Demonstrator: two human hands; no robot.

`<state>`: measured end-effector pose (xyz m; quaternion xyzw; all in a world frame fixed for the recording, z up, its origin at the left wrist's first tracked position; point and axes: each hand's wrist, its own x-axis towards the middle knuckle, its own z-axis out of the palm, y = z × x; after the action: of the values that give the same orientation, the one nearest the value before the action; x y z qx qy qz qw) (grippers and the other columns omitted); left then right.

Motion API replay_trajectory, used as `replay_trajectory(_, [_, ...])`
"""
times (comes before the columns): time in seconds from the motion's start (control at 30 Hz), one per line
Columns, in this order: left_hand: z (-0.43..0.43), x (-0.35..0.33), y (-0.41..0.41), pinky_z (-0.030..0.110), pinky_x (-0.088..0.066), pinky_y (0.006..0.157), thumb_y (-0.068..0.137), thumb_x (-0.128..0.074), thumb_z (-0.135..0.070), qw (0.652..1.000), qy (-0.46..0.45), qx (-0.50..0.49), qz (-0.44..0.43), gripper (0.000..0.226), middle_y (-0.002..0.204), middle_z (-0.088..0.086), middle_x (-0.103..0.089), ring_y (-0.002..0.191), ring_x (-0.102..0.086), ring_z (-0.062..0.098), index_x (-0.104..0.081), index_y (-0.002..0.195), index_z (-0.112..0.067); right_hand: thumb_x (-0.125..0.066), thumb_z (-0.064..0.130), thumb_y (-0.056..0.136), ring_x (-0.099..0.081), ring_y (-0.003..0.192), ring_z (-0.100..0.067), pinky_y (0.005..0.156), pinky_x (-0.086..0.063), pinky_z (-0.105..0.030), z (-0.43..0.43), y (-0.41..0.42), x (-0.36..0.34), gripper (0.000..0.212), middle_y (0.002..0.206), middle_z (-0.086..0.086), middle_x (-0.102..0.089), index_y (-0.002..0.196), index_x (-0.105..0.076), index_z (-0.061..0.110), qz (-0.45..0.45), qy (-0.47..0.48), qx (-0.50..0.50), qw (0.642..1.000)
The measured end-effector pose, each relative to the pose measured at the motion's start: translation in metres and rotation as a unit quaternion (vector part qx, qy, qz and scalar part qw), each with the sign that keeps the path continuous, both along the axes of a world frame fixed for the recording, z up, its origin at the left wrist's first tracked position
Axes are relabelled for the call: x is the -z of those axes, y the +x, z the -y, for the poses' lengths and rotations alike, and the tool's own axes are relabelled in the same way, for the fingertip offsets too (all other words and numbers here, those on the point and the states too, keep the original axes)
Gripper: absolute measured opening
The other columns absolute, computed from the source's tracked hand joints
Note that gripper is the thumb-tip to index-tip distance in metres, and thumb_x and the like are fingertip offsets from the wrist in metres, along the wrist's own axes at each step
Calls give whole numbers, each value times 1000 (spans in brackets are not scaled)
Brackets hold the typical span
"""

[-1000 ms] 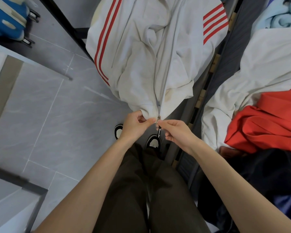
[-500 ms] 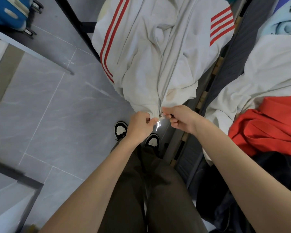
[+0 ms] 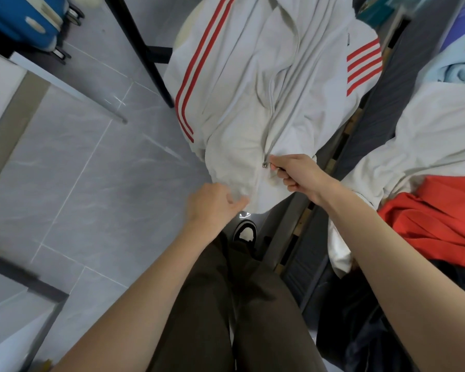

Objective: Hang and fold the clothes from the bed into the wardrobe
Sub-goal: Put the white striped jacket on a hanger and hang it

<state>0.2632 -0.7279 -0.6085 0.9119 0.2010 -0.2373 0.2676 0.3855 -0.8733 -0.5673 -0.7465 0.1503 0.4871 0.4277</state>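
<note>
A blue suitcase (image 3: 19, 22) on wheels stands at far left on the grey tiled floor (image 3: 78, 170), beside a black frame leg (image 3: 140, 49). At centre, a white jacket (image 3: 253, 89) with red stripes on its sleeves hangs in front of the person, over the floor just beside the bed's edge; its top runs out of frame. The left hand (image 3: 212, 208) holds the jacket's bottom hem. Its thumb is pressed onto bunched fabric and its fingers are tucked out of sight behind the cloth, a closed grip on the hem. Just right of it and a little higher, the right hand (image 3: 298, 173) has its fingers curled tight, and thumb and forefinger pinch the tab of the zip pull (image 3: 265, 164). The pull sits low on the jacket's front; the zip is joined below the slider and parted above it. Below the hands are brown trousers (image 3: 239, 304) and a black-and-white shoe (image 3: 244, 232). To the right runs the bed frame (image 3: 360, 124) with its wooden slats. On the bed lie a white garment (image 3: 427, 135), a red garment (image 3: 440, 224) touching it, a pale blue cloth (image 3: 457, 68) further back, and dark clothing (image 3: 360, 331) nearest the person.
</note>
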Motion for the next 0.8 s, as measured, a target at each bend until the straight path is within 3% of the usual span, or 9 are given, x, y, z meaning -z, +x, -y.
replay_trajectory(0.17, [20,0,51,29,-34,55,81,-57,-62,998,-7,45,39,45,76,-7,-55,70,-54,16,-48,84,-19,-48,31,98,-17,47,-9,45,-14,-20,-4,19,-4,33,55,6,-28,68,-48,18,-72,-1,-44,996])
replay_trajectory(0.27, [25,9,62,29,-35,62,91,-52,-49,996,9,60,57,34,95,0,-65,89,-62,22,-57,98,-16,-46,30,100,-17,42,-6,40,-13,-17,-4,26,-1,33,50,8,-29,69,-46,18,-104,9,-22,994])
replay_trajectory(0.43, [15,13,56,29,-37,60,92,-56,-41,995,-23,50,83,23,82,-2,-60,77,-58,21,-54,87,-19,-43,24,101,-19,33,-4,31,-14,-13,-15,37,1,33,44,11,-26,70,-45,17,-149,61,124,979])
replay_trajectory(0.63, [-10,22,65,33,-47,66,91,-57,-42,995,-73,68,8,25,76,-4,-55,76,-57,20,-55,87,-17,-46,24,101,-22,37,-4,33,-14,-13,-37,89,-11,33,44,11,-32,68,-47,18,-73,82,259,960])
replay_trajectory(0.8, [-37,33,72,32,-48,81,88,-61,-43,969,-19,187,-158,36,107,1,-63,98,-60,21,-60,111,-15,-47,28,101,-24,41,-5,37,-17,-16,-47,132,-20,30,49,10,-37,72,-49,18,-5,131,343,930])
